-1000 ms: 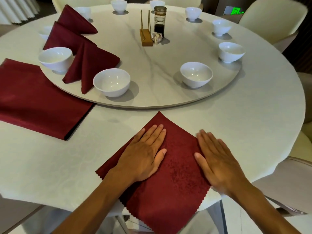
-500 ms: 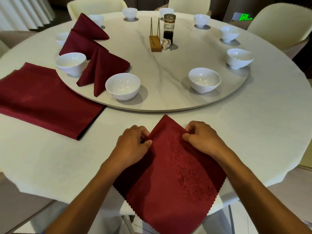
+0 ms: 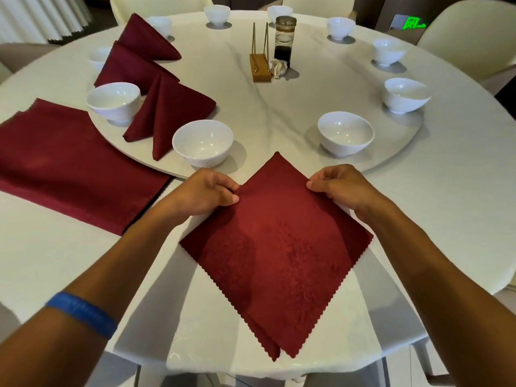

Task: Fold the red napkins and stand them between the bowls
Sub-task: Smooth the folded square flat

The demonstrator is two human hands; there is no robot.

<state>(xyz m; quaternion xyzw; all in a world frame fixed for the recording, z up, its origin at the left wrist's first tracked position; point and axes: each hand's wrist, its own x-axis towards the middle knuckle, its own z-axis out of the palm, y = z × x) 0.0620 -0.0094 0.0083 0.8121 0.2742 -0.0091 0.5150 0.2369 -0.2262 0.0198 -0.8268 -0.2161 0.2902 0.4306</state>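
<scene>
A red napkin (image 3: 279, 247) lies folded as a diamond at the table's near edge, its lower point hanging over. My left hand (image 3: 208, 191) pinches its upper left edge and my right hand (image 3: 337, 185) pinches its upper right edge. Its top corner points between two white bowls, the near-left bowl (image 3: 202, 142) and the near-right bowl (image 3: 346, 132), on the round turntable (image 3: 265, 107). Three folded red napkins stand on the turntable's left side: one (image 3: 167, 113) between bowls, another (image 3: 131, 68) behind it, a third (image 3: 145, 37) farther back.
A stack of flat red napkins (image 3: 64, 163) lies on the tablecloth at the left. Several more white bowls ring the turntable. At its centre stand a wooden holder with gold rods (image 3: 261, 68) and a sauce jar (image 3: 284, 37). Cream chairs surround the table.
My hands went from pressing flat on the napkin to pinching its upper edges. The view has shifted closer and the napkin's top corner now lies nearer the turntable.
</scene>
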